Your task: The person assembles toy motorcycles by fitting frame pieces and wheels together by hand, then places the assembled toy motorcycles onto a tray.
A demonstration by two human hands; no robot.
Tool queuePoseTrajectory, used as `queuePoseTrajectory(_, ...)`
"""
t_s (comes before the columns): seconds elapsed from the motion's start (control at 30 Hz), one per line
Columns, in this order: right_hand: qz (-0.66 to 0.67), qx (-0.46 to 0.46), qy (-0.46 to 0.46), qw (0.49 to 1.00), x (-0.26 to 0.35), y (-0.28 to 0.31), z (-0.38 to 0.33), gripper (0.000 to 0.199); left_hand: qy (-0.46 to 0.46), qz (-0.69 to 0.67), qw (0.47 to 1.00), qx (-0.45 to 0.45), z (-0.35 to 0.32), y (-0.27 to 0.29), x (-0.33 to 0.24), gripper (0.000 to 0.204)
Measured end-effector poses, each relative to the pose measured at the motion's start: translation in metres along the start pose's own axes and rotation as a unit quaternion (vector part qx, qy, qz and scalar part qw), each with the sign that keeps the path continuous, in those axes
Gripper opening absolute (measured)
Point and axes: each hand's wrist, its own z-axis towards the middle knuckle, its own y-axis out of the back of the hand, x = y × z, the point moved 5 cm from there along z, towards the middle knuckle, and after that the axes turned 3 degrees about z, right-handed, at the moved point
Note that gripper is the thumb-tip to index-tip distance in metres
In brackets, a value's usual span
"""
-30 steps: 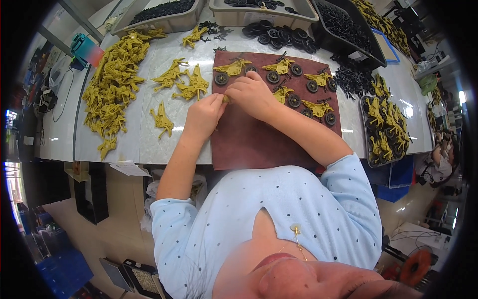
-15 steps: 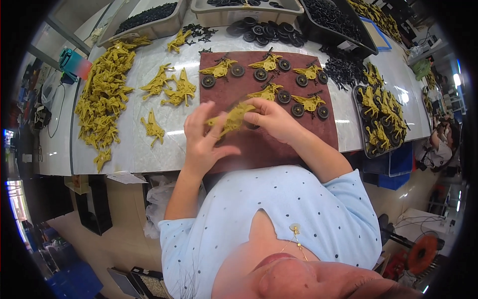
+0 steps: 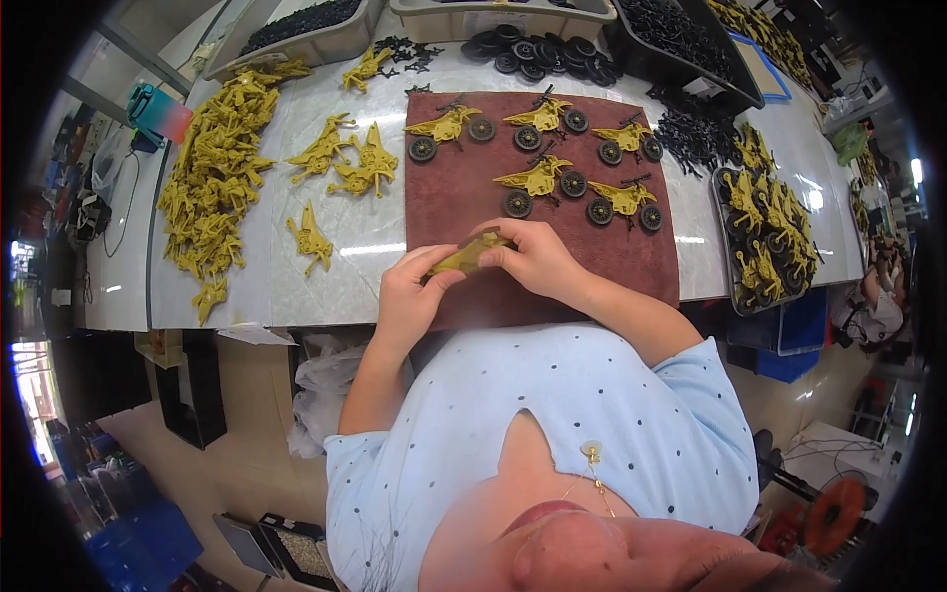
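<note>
Over the near part of a dark red cloth (image 3: 454, 202), a yellow toy motorcycle body (image 3: 462, 260) is held between my two hands. My left hand (image 3: 414, 288) grips its left end, fingers bent round it with the thumb on top. My right hand (image 3: 533, 259) pinches the other end between thumb and fingers. Parts of the body are covered by the fingers. Farther back on the cloth lie several toy motorcycles (image 3: 534, 180), yellow with black wheels and black handlebars.
Loose yellow bodies (image 3: 367, 163) and a long heap of them (image 3: 215, 183) lie to the left. Black wheels (image 3: 533, 57), small black parts (image 3: 691, 133) and parts bins (image 3: 681, 44) line the back. At right, a tray (image 3: 764, 232) holds yellow-and-black pieces.
My left hand, spread and apart from the yellow body's end before, has closed onto it. My right hand keeps its hold. The whole view has shifted slightly.
</note>
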Motion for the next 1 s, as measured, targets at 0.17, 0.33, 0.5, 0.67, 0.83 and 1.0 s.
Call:
queuePoseTrajectory(0.17,-0.074,0.012,-0.051,0.996,-0.01,-0.005,0.005,0.025,0.06,-0.028,0.998,0.016,-0.004,0.003,0.009,0.029)
queuePoseTrajectory(0.33,-0.11,-0.023,-0.027,0.993,-0.014,-0.011,0.009,0.039,0.022,0.03,0.993,-0.114,0.009,0.047,0.018,0.027)
queuePoseTrajectory(0.5,-0.361,-0.06,0.046,0.93,0.01,-0.006,0.003,0.048,0.135,0.479,0.825,-0.268,0.023,0.106,0.057,0.056)
queuePoseTrajectory(0.67,-0.382,-0.066,0.127,0.913,0.029,0.009,-0.004,0.04,0.282,0.431,0.838,-0.18,0.035,0.117,0.086,0.079)
queuePoseTrajectory(0.83,-0.223,-0.062,0.113,0.966,0.035,0.028,-0.004,0.03,0.204,0.186,0.944,-0.178,0.052,0.094,0.037,0.062)
queuePoseTrajectory(1.0,0.049,-0.072,0.078,0.993,0.026,0.043,0.004,0.031,0.025,-0.35,0.928,-0.126,0.071,-0.015,-0.041,0.051)
